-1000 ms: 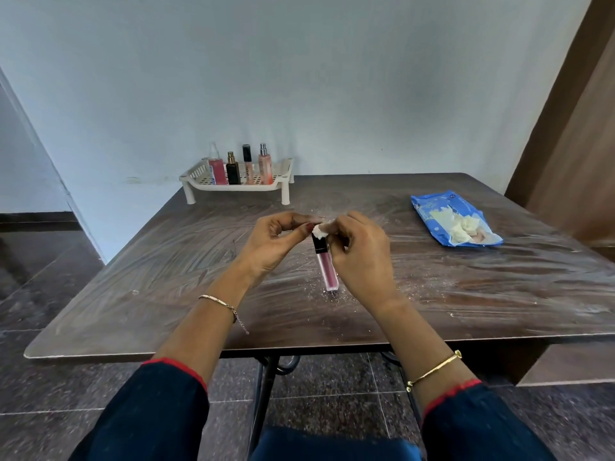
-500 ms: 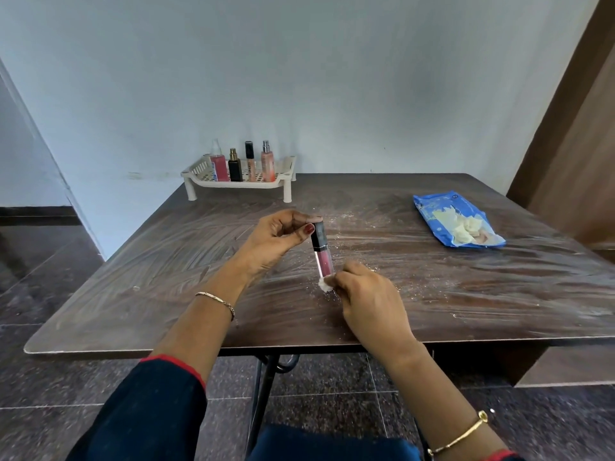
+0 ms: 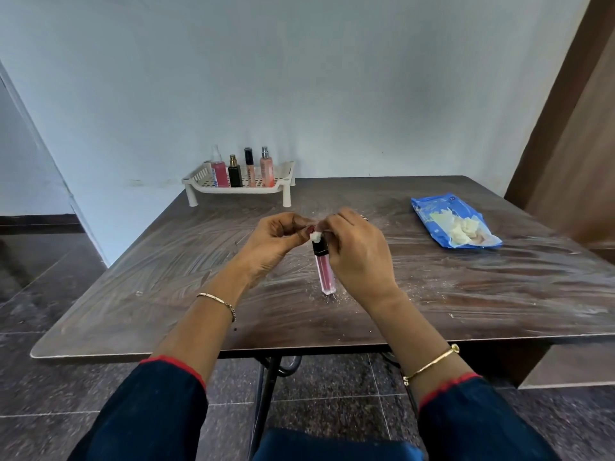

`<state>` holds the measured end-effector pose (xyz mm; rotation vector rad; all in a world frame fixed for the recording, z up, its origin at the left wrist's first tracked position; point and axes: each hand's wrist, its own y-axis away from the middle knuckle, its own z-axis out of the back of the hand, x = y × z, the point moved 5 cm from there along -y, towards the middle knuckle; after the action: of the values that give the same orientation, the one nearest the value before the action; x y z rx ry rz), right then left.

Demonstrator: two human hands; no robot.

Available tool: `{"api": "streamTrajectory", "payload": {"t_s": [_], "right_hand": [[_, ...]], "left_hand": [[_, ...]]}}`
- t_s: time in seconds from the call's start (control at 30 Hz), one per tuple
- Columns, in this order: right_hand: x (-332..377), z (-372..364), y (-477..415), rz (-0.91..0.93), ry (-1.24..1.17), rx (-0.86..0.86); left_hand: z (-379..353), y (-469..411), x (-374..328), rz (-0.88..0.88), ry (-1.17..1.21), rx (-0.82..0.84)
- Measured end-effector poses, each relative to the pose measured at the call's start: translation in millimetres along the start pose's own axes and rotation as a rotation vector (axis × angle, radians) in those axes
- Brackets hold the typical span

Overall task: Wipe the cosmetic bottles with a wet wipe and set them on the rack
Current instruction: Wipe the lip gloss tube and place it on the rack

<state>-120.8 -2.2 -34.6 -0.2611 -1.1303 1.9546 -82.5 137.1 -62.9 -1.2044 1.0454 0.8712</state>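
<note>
My left grip (image 3: 273,241) pinches the black cap of the lip gloss tube (image 3: 325,274), thumb and fingers curled in at its top. My right grip (image 3: 359,257) is curled round a small wad of wet wipe (image 3: 316,236), which it presses against that same cap, so both grips meet at the tube's upper end. The tube stands almost upright near the middle of the bench (image 3: 166,277), its clear base touching the dusty top (the pink part shows bare below my fingers). At the far left corner sits the white rack (image 3: 239,191) with four bottles (image 3: 235,174) upright in a row. Near the far right edge lies the blue wipe pack (image 3: 432,211), open, with white wipes showing.
</note>
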Motion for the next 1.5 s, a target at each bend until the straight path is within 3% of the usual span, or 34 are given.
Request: {"api": "streamTrajectory", "payload": {"t_s": [0.17, 0.4, 0.7, 0.83, 1.1, 1.5], "right_hand": [[-3.8, -8.9, 17.9, 0.044, -0.01, 0.044], [-14.4, -16.0, 45.8, 0.047, 0.063, 0.249], [-16.4, -17.0, 59.4, 0.049, 0.105, 0.4], [-23.5, -10.0, 56.3, 0.044, 0.035, 0.49], [-19.8, 11.7, 10.8, -0.055, -0.121, 0.067], [3.8, 4.7, 5.7, 0.093, -0.116, -0.022]], "left_hand": [[1.2, -1.0, 2.4, -0.013, -0.007, -0.044], [0.7, -6.6, 5.4, 0.019, -0.063, -0.13], [-2.4, -6.4, 2.5, 0.009, -0.119, -0.096], [-0.6, -3.8, 6.2, 0.016, -0.038, -0.052], [-2.8, -2.6, 10.7, 0.049, 0.081, 0.077], [-8.1, 5.9, 12.6, 0.054, 0.23, 0.121]]}}
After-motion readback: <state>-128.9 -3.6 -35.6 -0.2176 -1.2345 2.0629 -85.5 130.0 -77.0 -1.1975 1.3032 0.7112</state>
